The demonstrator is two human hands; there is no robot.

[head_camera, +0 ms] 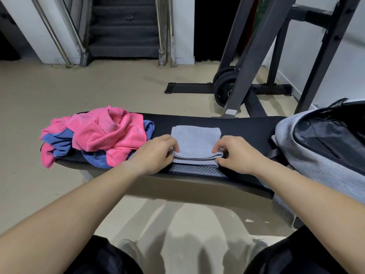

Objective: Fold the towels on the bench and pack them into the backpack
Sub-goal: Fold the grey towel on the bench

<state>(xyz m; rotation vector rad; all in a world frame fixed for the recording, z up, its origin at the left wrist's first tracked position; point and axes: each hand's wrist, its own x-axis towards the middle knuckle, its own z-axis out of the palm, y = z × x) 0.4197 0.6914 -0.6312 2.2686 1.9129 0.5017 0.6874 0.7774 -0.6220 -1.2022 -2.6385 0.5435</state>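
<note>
Towel (196,140): grey plush folded rectangle | left hand (155,154), right hand (238,153): fingers (175,147) pinching its fold

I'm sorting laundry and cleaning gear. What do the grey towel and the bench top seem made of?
Grey towel: likely microfibre or fine terry, matt; short fuzzy nap, soft rounded folds. Bench top: probably padded vinyl or faux leather, black, slight sheen; fine embossed carbon-fibre-like weave pattern.
</note>
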